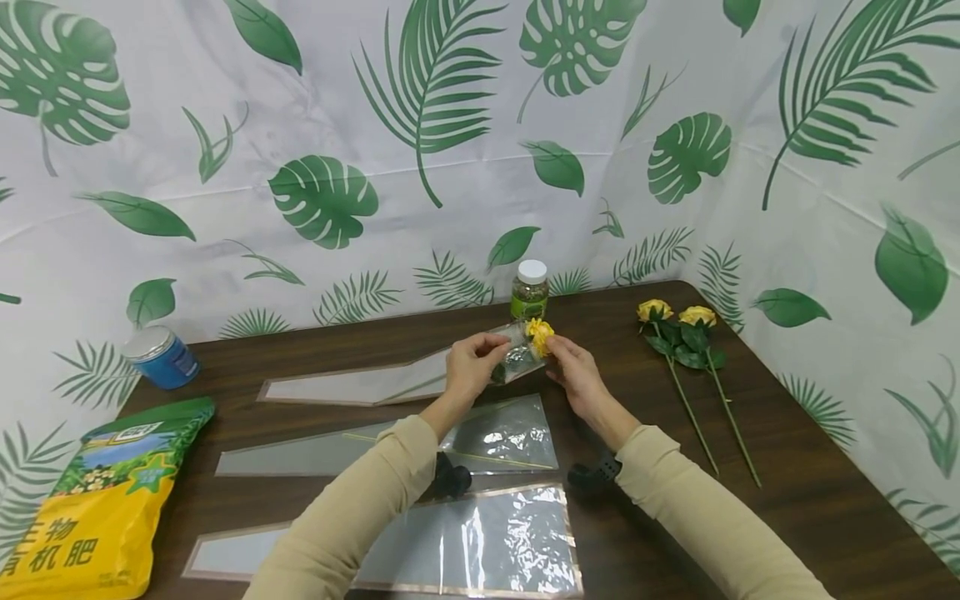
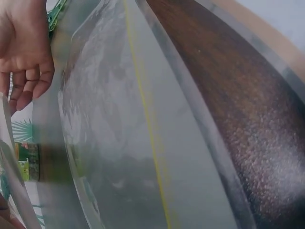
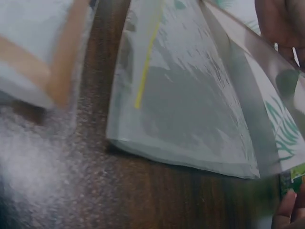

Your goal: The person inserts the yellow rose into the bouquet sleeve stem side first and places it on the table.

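Note:
Near the back of the table, my left hand (image 1: 472,367) pinches the edge of a clear flower sleeve (image 1: 330,386) with thumb and fingertips. A yellow rose (image 1: 539,335) lies at the wide end of that sleeve, its green stem running inside toward the narrow end. My right hand (image 1: 581,379) pinches at the right side of the rose's bloom. In the left wrist view the right hand (image 2: 28,52) shows with its fingers curled, and the left hand is mostly cut off. In the right wrist view only fingertips of the right hand (image 3: 287,210) show, low at the edge.
Two more flower sleeves (image 1: 277,457) (image 1: 420,550) lie in front. Two yellow roses (image 1: 697,333) rest at the right. A white-capped jar (image 1: 531,292) stands behind the hands. At the left are a blue can (image 1: 165,360) and a yellow-green fertilizer bag (image 1: 112,508).

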{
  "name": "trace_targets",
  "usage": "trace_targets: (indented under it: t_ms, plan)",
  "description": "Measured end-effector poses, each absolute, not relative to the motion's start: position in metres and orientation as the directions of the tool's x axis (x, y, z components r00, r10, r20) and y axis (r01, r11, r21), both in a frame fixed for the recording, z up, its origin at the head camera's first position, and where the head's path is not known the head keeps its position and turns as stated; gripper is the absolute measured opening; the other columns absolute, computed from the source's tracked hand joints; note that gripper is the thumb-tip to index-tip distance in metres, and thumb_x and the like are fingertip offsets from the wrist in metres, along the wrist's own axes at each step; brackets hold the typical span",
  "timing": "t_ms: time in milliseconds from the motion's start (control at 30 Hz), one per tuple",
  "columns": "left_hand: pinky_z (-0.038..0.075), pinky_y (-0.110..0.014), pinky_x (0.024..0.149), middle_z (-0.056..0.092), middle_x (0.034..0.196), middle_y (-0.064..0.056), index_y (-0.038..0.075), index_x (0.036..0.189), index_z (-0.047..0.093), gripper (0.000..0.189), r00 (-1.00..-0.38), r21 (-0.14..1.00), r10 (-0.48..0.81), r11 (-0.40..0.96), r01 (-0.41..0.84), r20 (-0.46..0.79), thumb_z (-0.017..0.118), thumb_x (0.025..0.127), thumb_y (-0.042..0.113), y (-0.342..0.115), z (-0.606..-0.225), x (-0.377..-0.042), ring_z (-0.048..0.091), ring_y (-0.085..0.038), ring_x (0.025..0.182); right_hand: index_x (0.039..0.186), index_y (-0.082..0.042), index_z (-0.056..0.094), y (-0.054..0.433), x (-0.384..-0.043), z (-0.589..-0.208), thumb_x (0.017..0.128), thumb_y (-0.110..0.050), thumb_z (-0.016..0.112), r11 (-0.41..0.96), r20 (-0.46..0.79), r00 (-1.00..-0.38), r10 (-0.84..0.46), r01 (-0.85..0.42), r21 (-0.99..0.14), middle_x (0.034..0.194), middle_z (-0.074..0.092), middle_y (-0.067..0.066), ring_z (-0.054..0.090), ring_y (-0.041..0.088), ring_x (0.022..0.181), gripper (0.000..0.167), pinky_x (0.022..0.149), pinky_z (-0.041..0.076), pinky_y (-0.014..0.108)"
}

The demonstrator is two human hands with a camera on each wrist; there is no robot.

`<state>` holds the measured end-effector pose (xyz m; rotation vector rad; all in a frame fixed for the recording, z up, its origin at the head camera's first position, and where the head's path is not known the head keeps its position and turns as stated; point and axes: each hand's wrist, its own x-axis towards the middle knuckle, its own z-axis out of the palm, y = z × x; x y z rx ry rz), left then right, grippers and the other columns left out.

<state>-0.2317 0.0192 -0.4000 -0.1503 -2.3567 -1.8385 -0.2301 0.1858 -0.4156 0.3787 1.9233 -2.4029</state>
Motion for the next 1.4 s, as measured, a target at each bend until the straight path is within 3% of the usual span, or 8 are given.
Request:
trace_targets:
  t_ms: [133, 467, 633, 867, 1000, 1100, 1300, 1400]
  plan:
    - [0.042, -0.017, 0.058, 0.071, 0.083, -0.01, 0.005, 0.09, 0.074, 0.011, -0.983, 0.953, -0.012, 0.249, 0.172, 0.181, 0.072, 0.083, 0.013, 0.019, -0.3997, -0.2317, 0.052, 0.0, 0.062, 0.119, -0.003, 0.049, 0.1838, -0.2288, -0.4188, 0.095, -0.015, 0.055, -0.153, -0.113, -0.977, 0.182, 0.085, -0.985, 0.079, 0.057, -0.015, 0.053, 0.0, 0.074, 0.027, 0.07, 0.043, 0.021]
    - [0.043, -0.016, 0.058, 0.072, 0.085, -0.011, 0.003, 0.09, 0.074, 0.011, -0.981, 0.951, -0.03, 0.255, 0.175, 0.189, 0.071, 0.083, 0.011, 0.0171, -0.4, -0.232, 0.053, -0.001, 0.063, 0.114, 0.0, 0.062, 0.1834, -0.2229, -0.4212, 0.09, -0.012, 0.063, 0.108, 0.054, -0.979, 0.197, -0.033, -0.994, 0.084, 0.056, -0.008, 0.046, 0.007, 0.077, 0.027, 0.063, 0.038, 0.018]
    - [0.044, -0.016, 0.058, 0.072, 0.084, -0.012, 0.002, 0.089, 0.073, 0.011, -0.98, 0.953, -0.022, 0.239, 0.189, 0.2, 0.071, 0.083, 0.011, 0.0181, -0.3993, -0.2334, 0.055, -0.001, 0.064, 0.117, -0.001, 0.063, 0.1838, -0.2218, -0.4234, 0.095, -0.02, 0.056, 0.192, 0.061, -0.99, 0.129, -0.036, -0.981, 0.087, 0.058, -0.003, 0.046, 0.009, 0.076, 0.03, 0.064, 0.038, 0.02]
    - [0.044, -0.015, 0.059, 0.071, 0.08, -0.012, 0.003, 0.087, 0.074, 0.009, -0.98, 0.952, -0.045, 0.25, 0.178, 0.195, 0.072, 0.083, 0.011, 0.0183, -0.4001, -0.2345, 0.054, -0.001, 0.062, 0.117, -0.006, 0.064, 0.1843, -0.2214, -0.4235, 0.099, -0.04, 0.042, 0.246, -0.028, -0.997, 0.07, 0.045, -0.968, 0.076, 0.049, 0.004, 0.045, 0.016, 0.07, 0.044, 0.06, 0.04, 0.025]
    - [0.044, -0.015, 0.058, 0.071, 0.079, -0.011, 0.004, 0.087, 0.074, 0.009, -0.981, 0.949, -0.055, 0.27, 0.165, 0.187, 0.072, 0.082, 0.011, 0.0171, -0.4014, -0.235, 0.053, -0.001, 0.061, 0.123, -0.005, 0.061, 0.1853, -0.2218, -0.4236, 0.097, -0.041, 0.047, 0.309, -0.048, -0.999, -0.005, 0.044, -0.95, 0.104, 0.064, 0.013, 0.054, 0.024, 0.093, 0.046, 0.072, 0.048, 0.032]
    - [0.044, -0.016, 0.059, 0.071, 0.08, -0.01, 0.004, 0.088, 0.074, 0.01, -0.983, 0.948, -0.055, 0.28, 0.152, 0.174, 0.073, 0.082, 0.012, 0.0168, -0.4011, -0.2355, 0.052, -0.001, 0.062, 0.131, -0.007, 0.054, 0.1864, -0.2226, -0.4244, 0.095, -0.042, 0.052, 0.358, -0.047, -0.997, -0.066, 0.021, -0.934, 0.132, 0.055, 0.014, 0.053, 0.028, 0.112, 0.051, 0.084, 0.049, 0.04]
    - [0.043, -0.017, 0.058, 0.072, 0.083, -0.009, 0.006, 0.09, 0.074, 0.011, -0.98, 0.938, -0.039, 0.299, 0.176, 0.196, 0.073, 0.082, 0.014, 0.0176, -0.3986, -0.2358, 0.054, -0.002, 0.064, 0.116, -0.01, 0.066, 0.1841, -0.2269, -0.4234, 0.089, -0.042, 0.061, 0.409, -0.017, -0.992, -0.125, -0.035, -0.912, 0.109, 0.065, 0.011, 0.056, 0.021, 0.092, 0.042, 0.079, 0.046, 0.033]
    - [0.042, -0.017, 0.058, 0.072, 0.084, -0.008, 0.007, 0.09, 0.075, 0.011, -0.973, 0.927, -0.027, 0.313, 0.208, 0.228, 0.072, 0.082, 0.014, 0.0181, -0.3978, -0.2367, 0.055, -0.003, 0.065, 0.107, -0.008, 0.07, 0.1822, -0.2303, -0.4224, 0.09, -0.04, 0.062, 0.414, -0.005, -0.99, -0.138, -0.053, -0.909, 0.112, 0.065, 0.01, 0.054, 0.019, 0.09, 0.037, 0.073, 0.045, 0.029]
